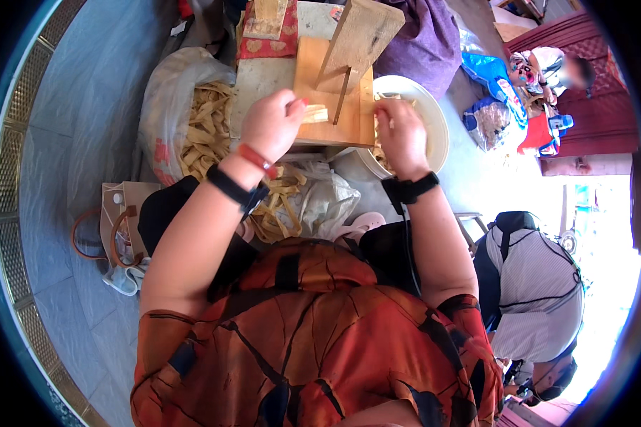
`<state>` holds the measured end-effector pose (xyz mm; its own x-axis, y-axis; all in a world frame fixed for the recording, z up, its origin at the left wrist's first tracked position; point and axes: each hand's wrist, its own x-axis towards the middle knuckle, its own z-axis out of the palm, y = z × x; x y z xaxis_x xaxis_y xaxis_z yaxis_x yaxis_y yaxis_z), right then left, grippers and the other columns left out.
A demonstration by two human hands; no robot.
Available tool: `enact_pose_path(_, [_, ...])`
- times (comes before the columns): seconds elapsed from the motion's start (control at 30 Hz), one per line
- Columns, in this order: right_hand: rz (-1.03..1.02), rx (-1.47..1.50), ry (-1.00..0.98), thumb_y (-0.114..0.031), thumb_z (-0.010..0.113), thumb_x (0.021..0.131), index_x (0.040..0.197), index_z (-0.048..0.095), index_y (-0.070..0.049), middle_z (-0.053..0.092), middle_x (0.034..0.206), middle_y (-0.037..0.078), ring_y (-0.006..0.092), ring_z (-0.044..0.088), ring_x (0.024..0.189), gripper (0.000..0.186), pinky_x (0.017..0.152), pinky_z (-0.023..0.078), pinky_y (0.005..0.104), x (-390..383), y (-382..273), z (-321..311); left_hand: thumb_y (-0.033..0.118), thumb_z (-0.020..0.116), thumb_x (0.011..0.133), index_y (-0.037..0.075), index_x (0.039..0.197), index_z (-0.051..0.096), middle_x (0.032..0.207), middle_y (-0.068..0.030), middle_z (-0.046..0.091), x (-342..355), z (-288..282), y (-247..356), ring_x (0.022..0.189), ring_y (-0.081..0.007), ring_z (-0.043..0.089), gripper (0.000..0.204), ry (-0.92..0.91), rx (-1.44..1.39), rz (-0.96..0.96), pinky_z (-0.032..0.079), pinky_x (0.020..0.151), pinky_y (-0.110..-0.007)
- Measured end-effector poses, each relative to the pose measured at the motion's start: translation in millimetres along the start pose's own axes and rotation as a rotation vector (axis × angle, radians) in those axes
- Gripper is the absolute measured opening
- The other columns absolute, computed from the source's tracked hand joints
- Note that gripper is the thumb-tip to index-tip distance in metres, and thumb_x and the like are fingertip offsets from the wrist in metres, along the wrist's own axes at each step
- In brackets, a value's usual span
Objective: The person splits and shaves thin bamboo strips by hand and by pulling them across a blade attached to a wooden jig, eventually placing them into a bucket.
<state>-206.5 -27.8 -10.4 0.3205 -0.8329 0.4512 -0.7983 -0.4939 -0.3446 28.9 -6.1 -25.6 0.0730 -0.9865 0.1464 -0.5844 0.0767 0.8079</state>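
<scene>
My left hand (269,124) is closed on pale yellow strips (315,114) at the left part of a wooden board (362,127). An upright wooden block (360,35) stands on the board, with a narrow brown bar (340,99) slanting down in front of it. My right hand (399,134) is closed at the board's right edge, over a white bucket (438,121) holding pale pieces; anything between its fingertips is too small or hidden to make out.
A plastic sack (157,121) of yellow strips sits left, loose strips (278,213) below the board. A purple sack (427,35) is behind the bucket. A tan bag (121,220) lies left. Two other people (552,67) (530,292) are at the right.
</scene>
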Motion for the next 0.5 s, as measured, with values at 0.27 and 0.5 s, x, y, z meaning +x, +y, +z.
enact_pose_path(0.27, [-0.443,0.214,-0.096,-0.001,0.068,0.070,0.100,0.059,-0.005,0.061,0.089,0.009,0.0265,0.059,0.080,0.032,0.071,0.046,0.0366,-51.1,-78.7,-26.9,0.020,0.054,0.094,0.006,0.089,0.059,0.070,0.0033,0.053,-70.9,-9.5,13.7,0.056,-0.0054,0.045,0.015,-0.706,-0.992,-0.479,0.033,0.047,-0.018])
enact_pose_path(0.5, [-0.394,0.239,-0.077,0.002,0.059,0.069,0.101,0.058,-0.005,0.055,0.070,0.007,0.0270,0.055,0.060,0.033,0.057,0.045,0.0390,-68.6,-70.0,-26.2,0.019,0.048,0.095,0.003,0.101,0.059,0.076,0.0005,0.057,-83.6,-19.9,-24.3,0.065,-0.0060,0.051,0.020,-0.801,-1.742,-0.296,0.042,0.062,-0.020])
